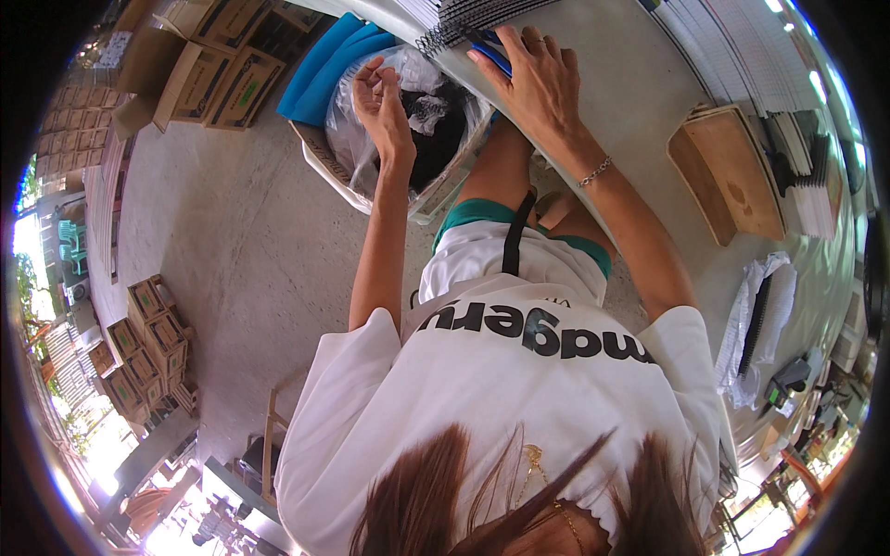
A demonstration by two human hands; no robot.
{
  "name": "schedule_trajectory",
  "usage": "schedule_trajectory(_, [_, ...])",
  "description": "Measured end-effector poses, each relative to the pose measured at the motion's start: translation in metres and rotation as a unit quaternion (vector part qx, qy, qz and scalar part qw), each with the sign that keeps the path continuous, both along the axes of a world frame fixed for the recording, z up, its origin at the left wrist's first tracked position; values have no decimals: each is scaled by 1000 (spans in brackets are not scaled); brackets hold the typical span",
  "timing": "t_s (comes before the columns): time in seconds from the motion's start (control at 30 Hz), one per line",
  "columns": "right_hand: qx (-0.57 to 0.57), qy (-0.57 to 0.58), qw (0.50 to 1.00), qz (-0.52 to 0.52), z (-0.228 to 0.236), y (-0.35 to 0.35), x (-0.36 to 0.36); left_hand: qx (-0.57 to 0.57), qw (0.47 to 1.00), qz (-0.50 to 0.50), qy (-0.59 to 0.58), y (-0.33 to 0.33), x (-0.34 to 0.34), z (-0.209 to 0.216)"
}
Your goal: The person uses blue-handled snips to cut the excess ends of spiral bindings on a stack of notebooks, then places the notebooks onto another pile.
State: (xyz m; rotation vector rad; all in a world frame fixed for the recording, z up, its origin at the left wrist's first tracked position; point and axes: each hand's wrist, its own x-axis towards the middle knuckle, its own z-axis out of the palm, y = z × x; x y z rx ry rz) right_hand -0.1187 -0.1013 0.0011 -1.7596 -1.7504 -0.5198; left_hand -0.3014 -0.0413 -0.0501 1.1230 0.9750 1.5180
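Observation:
My left hand (380,107) is raised over a bin (345,185), palm up, its fingers loosely curled and apart with nothing visible in them. Clear plastic bagging (348,116) lines the bin, with dark material (436,139) inside. At the table's edge my right hand (542,83) is closed around a blue-handled hand tool (491,54); its working end is hidden, so its exact kind does not show. Just beyond the tool lies a stack of books with black spiral coils (473,14).
Blue sheet material (324,69) drapes over the bin's far-left rim. On the table (621,83) are a wooden holder (728,176), paper stacks (742,51) and a white wrapped bundle (756,324). Cardboard boxes (222,79) stand at the far left, more boxes (148,343) at the left.

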Motion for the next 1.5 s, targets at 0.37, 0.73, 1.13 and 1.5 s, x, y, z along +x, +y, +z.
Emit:
schedule_trajectory(0.37, [17, -12, 1000, -4, -6, 8, -3, -15, 999, -11, 28, -3, -2, -6])
schedule_trajectory(0.73, [-86, 86, 993, -1, 0, -1, -5, -5, 1000, -19, 11, 1, -3, -13])
schedule_trajectory(1.13, [-13, 20, 1000, -8, -13, 6, -6, -8, 1000, -12, 19, -1, -2, -14])
schedule_trajectory(1.5, [-151, 107, 983, 2, 4, 4, -15, -10, 1000, -7, 24, 0, -2, -15])
